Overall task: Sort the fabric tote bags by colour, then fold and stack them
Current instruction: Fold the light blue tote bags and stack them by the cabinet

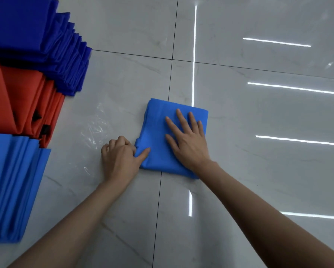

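Observation:
A light blue tote bag (158,120) lies folded into a small rectangle on the tiled floor (259,171) in the middle of the view. My right hand (187,140) presses flat on its right half with fingers spread. My left hand (121,155) grips the folded bag's near left edge, thumb on top and fingers curled under. At the left edge lie three stacks of bags: dark blue (46,45) at the far left, orange-red (21,105) in the middle, light blue (13,182) nearest me.
A crumpled clear plastic wrapper (94,130) lies on the floor between the stacks and the folded bag. Black straps (44,129) poke out of the orange-red stack. Glossy grey tiles with dark grout lines reflect ceiling lights on the right.

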### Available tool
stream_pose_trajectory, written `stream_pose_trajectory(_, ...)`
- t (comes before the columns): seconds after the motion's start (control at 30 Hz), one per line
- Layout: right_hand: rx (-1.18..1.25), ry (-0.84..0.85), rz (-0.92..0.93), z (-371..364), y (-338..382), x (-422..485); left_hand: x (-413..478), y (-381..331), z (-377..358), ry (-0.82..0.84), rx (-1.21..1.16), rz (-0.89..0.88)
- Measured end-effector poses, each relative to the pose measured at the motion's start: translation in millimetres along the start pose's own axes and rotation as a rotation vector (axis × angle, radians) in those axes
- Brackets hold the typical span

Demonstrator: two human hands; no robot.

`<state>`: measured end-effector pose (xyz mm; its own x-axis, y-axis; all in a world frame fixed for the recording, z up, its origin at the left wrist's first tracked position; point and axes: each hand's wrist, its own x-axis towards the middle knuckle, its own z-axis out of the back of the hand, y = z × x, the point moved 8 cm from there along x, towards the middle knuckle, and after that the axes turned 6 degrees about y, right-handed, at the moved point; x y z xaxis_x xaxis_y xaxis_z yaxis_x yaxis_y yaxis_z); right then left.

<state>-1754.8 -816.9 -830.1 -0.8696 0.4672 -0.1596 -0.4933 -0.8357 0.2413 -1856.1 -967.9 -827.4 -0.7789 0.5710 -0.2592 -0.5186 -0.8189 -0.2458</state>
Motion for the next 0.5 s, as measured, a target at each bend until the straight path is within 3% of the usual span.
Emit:
stream_pose_trajectory(0.1, -0.023, 0.062, -0.040, -25, 1, -2, -11, 4, 13, -0.127, 0.082, 0.067)
stream_pose_trajectory(0.2, -0.008, 0.019, -0.060, -25, -2, -1, -7, -31, 9, -0.264, 0.071, -0.191)
stream_pose_trajectory(0.27, -0.004, -0.028, -0.052, -22, -1, 0, -1, -52, -9, -0.197, 0.090, -0.316)
stream_pose_trajectory(0.33, -0.015, -0.069, -0.049, -19, 1, -1, 4, -50, -28, -0.096, 0.068, -0.281)
stream_pose_trajectory(0.5, -0.107, -0.148, -0.076, -5, 3, 15, 2, -44, -41, -0.127, 0.109, -0.279)
